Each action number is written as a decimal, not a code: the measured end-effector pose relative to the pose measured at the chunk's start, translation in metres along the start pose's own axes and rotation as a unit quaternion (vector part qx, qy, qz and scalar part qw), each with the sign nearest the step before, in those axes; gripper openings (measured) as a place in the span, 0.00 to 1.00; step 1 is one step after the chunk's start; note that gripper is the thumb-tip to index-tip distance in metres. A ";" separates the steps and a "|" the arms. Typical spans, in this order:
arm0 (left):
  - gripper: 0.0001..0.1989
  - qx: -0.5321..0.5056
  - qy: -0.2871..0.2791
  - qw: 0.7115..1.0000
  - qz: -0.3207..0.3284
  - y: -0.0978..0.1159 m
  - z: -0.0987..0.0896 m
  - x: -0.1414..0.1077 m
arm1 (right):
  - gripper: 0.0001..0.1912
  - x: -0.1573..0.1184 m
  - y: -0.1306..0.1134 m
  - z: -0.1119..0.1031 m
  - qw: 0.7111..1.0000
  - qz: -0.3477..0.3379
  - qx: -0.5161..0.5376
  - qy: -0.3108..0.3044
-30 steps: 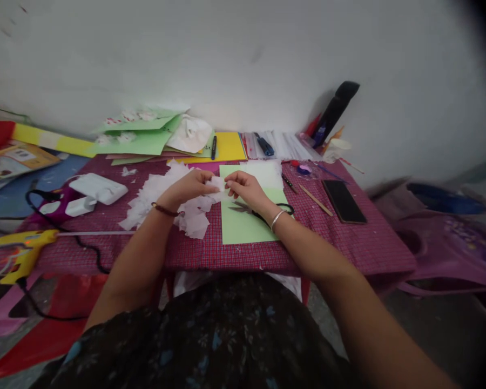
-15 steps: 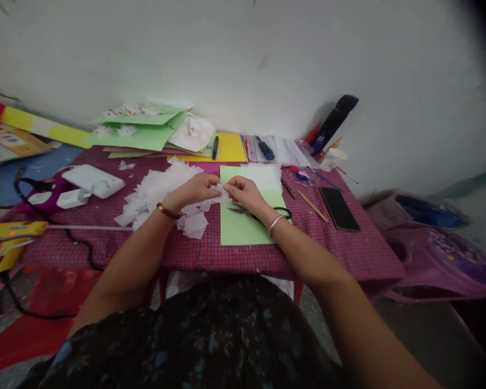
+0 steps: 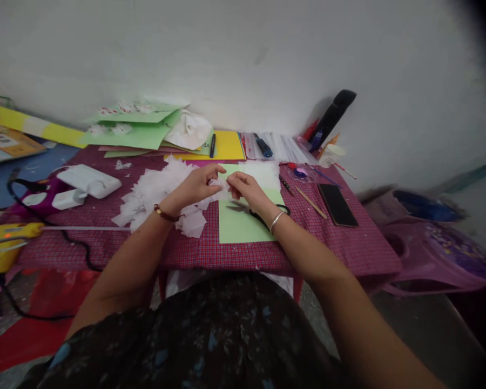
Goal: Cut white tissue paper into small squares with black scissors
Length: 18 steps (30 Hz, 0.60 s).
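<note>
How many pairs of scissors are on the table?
1: the scissors lie on the light green sheet, partly hidden behind the right hand and wrist. Others could be under the white paper heap.

The table [image 3: 340, 251] (cloth-covered) bears white scraps [image 3: 148, 192] and a phone [image 3: 337, 205].

Craft workspace [image 3: 235, 258], glue gun [image 3: 22, 231], scissors [image 3: 243, 207], paper scraps [image 3: 146, 194]

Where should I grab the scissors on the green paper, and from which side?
By the black handles of the scissors, probably coming from the right. They lie on the green paper, slightly open blades pointing left and handle end right. Your right hand reaches over them, its wrist hiding part of the handles, so it would likely need to move aside first.
</note>
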<state>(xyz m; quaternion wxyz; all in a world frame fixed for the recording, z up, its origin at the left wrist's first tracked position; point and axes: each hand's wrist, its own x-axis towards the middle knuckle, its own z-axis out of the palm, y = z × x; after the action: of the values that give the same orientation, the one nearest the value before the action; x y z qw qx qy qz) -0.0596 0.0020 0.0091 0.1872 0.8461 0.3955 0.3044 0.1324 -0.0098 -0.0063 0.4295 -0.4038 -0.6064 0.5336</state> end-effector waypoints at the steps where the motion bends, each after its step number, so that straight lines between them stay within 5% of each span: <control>1: 0.19 -0.004 0.001 1.000 -0.015 0.000 0.000 0.000 | 0.12 0.000 0.000 0.000 1.000 -0.003 -0.010 0.002; 18: 0.23 0.058 -0.040 0.996 -0.054 0.004 -0.003 0.000 | 0.10 0.001 0.000 -0.002 0.997 -0.035 -0.075 -0.001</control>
<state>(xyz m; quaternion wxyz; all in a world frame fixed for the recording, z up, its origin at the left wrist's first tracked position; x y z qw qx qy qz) -0.0592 -0.0007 0.0131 0.1693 0.8446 0.4495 0.2365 0.1340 -0.0083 -0.0059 0.4151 -0.4131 -0.6591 0.4718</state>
